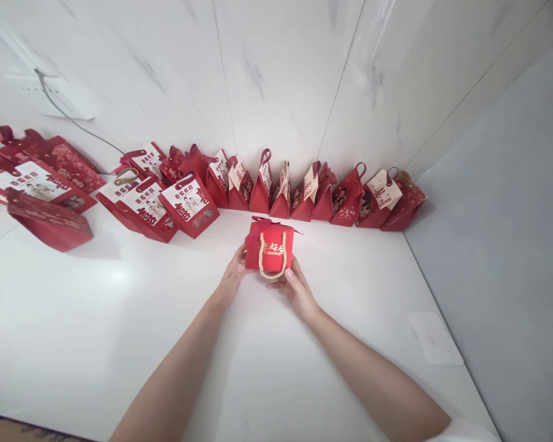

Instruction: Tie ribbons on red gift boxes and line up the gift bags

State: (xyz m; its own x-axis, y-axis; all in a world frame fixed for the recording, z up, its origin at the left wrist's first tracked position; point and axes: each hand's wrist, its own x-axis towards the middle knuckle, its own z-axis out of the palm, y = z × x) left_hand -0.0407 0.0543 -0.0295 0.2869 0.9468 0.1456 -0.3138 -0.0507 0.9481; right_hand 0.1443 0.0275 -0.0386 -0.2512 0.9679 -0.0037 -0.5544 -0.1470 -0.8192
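Observation:
Between my two hands is a small bright red gift box (275,240) with gold lettering, a twisted gold rope handle and a dark red ribbon bow at its top left. My left hand (233,274) grips its left side, the fingertips partly hidden behind it. On the right, my right hand (298,287) holds the lower right corner, thumb in front and fingers underneath. The rope handle hangs down over the front. Just behind the box stands a row of red gift boxes (300,199) with ribbon loops.
More red boxes with white printed fronts (190,202) stand to the left, and a darker red box (50,221) sits farther left. A grey cable (74,123) runs down the marbled wall (276,73). A grey panel (498,215) borders the white table (166,294) on the right.

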